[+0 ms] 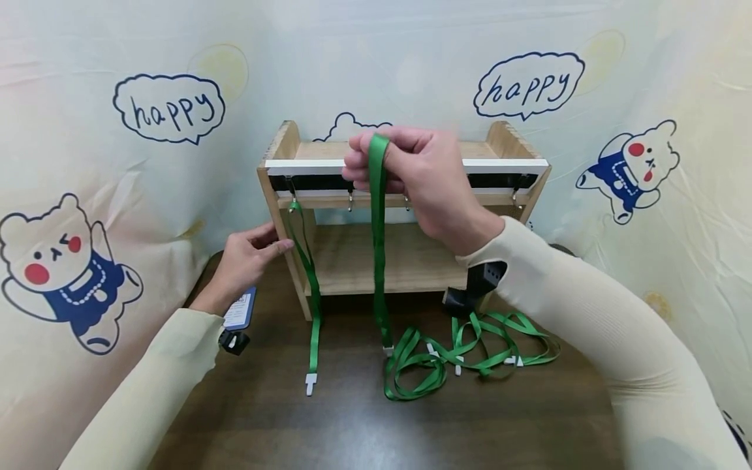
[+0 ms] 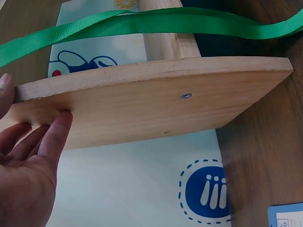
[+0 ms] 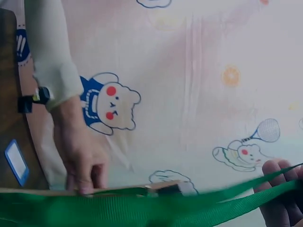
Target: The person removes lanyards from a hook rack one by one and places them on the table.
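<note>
My right hand (image 1: 431, 179) pinches the top loop of a green lanyard (image 1: 378, 241), raised in front of a small wooden rack (image 1: 382, 261). This lanyard hangs straight down to a white clip (image 1: 388, 351) near the tabletop. At the left, my left hand (image 1: 249, 258) holds the rack's side panel (image 2: 132, 113), with the thumb at its front edge and the fingers (image 2: 57, 135) against its outer face. Beside that thumb, another green lanyard (image 1: 314, 287) hangs from the leftmost metal hook (image 1: 292, 189), its white clip (image 1: 310, 384) low at the front.
Several green lanyards (image 1: 417, 385) with white clips lie in loose loops on the dark wooden table (image 1: 329, 431), front right of the rack. Metal hooks (image 1: 516, 192) line the rack's black strip. A blue-edged card (image 1: 241, 310) lies by the left wrist. Printed cloth (image 1: 376, 59) hangs behind.
</note>
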Motion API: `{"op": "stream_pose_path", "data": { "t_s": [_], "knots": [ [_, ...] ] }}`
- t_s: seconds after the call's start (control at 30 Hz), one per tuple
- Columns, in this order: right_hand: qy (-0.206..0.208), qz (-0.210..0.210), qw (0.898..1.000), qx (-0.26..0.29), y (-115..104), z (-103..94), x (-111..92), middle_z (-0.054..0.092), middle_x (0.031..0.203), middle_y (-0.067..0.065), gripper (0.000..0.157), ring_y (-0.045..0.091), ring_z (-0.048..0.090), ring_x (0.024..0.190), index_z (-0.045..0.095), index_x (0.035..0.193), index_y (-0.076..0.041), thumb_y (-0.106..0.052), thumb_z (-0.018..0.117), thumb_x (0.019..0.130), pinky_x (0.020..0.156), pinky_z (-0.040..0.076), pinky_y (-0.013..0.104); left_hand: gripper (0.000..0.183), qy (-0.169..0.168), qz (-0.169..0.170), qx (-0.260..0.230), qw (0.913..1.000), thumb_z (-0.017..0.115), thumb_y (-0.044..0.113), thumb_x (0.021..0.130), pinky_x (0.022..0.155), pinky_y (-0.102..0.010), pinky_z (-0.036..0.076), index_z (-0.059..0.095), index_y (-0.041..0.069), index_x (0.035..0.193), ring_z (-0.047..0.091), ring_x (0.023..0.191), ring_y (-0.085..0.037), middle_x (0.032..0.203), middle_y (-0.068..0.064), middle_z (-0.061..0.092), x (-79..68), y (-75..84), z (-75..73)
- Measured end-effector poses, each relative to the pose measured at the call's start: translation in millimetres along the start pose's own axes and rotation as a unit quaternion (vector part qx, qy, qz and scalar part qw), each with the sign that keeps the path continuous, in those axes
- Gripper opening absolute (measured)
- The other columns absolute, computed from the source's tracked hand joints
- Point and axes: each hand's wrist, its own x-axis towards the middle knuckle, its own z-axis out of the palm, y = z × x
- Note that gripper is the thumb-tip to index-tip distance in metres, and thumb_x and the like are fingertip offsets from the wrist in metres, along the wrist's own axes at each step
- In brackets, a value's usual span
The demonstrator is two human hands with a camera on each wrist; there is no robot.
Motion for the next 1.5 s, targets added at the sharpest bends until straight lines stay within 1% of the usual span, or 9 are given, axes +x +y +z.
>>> {"op": "stream_pose_path", "data": {
  "t_s": [0.13,0.43,0.63,0.73,0.93,1.13,1.2,1.3,1.5],
  "knots": [
    [-0.014,0.011,1.0,0.003,15.5,1.6,-12.5,0.08,0.088,0.004,0.026,0.019,0.078,0.085,0.067,0.117,0.014,-0.006,0.059,0.102,0.084,0.061,0.04,0.065,0.003,0.005,0.001,1.0,0.069,0.048,0.093,0.098,-0.035,0.057,0.052,0.021,0.15,0.063,0.12,-0.02,0.14,-0.009,0.065,0.4,-0.5,0.5],
    [-0.063,0.048,0.996,0.036,73.3,-5.1,-52.7,0.08,0.091,0.002,0.026,0.017,0.078,0.087,0.066,0.114,0.017,-0.005,0.057,0.102,0.087,0.061,0.042,0.065,0.005,0.004,0.004,1.0,0.069,0.048,0.093,0.1,-0.04,0.056,0.052,0.019,0.149,0.063,0.119,-0.021,0.139,-0.01,0.065,0.0,-0.9,1.4],
    [-0.077,0.12,0.989,0.038,120.4,-4.8,-72.2,0.08,0.093,0.005,0.027,0.017,0.078,0.087,0.066,0.114,0.016,-0.007,0.062,0.1,0.086,0.061,0.042,0.065,0.003,0.003,0.004,1.0,0.069,0.049,0.093,0.09,-0.019,0.056,0.053,0.02,0.149,0.063,0.117,-0.017,0.138,-0.009,0.066,-1.0,0.9,-0.1],
    [-0.079,0.171,0.982,0.031,150.3,-1.0,-82.8,0.079,0.097,0.01,0.027,0.016,0.077,0.087,0.066,0.115,0.016,-0.006,0.063,0.1,0.086,0.062,0.041,0.064,0.006,0.006,-0.002,1.0,0.069,0.049,0.093,0.084,-0.011,0.053,0.054,0.02,0.148,0.063,0.115,-0.012,0.137,-0.01,0.066,-1.1,1.6,0.0],
    [-0.065,0.267,0.961,0.015,220.7,0.4,-106.2,0.077,0.102,0.022,0.025,0.019,0.078,0.087,0.071,0.114,0.01,-0.009,0.064,0.099,0.083,0.062,0.041,0.065,0.006,0.012,-0.001,0.9999,0.069,0.05,0.092,0.082,-0.01,0.053,0.054,0.02,0.148,0.063,0.111,-0.005,0.137,-0.011,0.067,-0.8,0.5,1.5],
    [-0.058,0.326,0.938,-0.106,275.6,-4.2,-129.6,0.08,0.096,0.011,0.017,0.024,0.077,0.081,0.079,0.107,-0.004,-0.013,0.069,0.096,0.073,0.063,0.037,0.066,0.003,0.009,0.006,0.9999,0.068,0.051,0.093,0.086,-0.013,0.054,0.051,0.022,0.15,0.063,0.117,-0.014,0.14,-0.009,0.065,-2.6,-2.5,1.4],
    [-0.06,0.326,0.931,-0.152,284.9,-6.9,-135.5,0.081,0.095,0.006,0.016,0.023,0.076,0.08,0.08,0.107,-0.009,-0.015,0.072,0.095,0.07,0.061,0.032,0.066,0.003,0.011,0.006,0.9999,0.068,0.05,0.093,0.088,-0.016,0.056,0.051,0.021,0.15,0.063,0.119,-0.017,0.14,-0.01,0.065,-3.1,-3.0,1.4],
    [-0.067,0.307,0.929,-0.197,289.2,-10.8,-139.6,0.08,0.103,0.003,0.02,0.02,0.075,0.093,0.078,0.113,-0.014,-0.012,0.072,0.094,0.076,0.06,0.03,0.067,0.002,0.013,0.012,0.9998,0.067,0.05,0.094,0.093,-0.024,0.057,0.05,0.019,0.151,0.062,0.12,-0.019,0.141,-0.011,0.064,-3.5,-3.5,1.4],
    [-0.049,0.263,0.942,-0.202,272.8,-20.6,-131.2,0.069,0.133,0.012,0.038,0.031,0.065,0.124,0.068,0.131,-0.013,-0.004,0.067,0.095,0.094,0.058,0.038,0.067,0.002,0.011,0.003,0.9999,0.067,0.05,0.094,0.091,-0.022,0.057,0.05,0.019,0.151,0.063,0.12,-0.017,0.141,-0.011,0.064,-1.7,-2.2,1.3]
  ]
}}
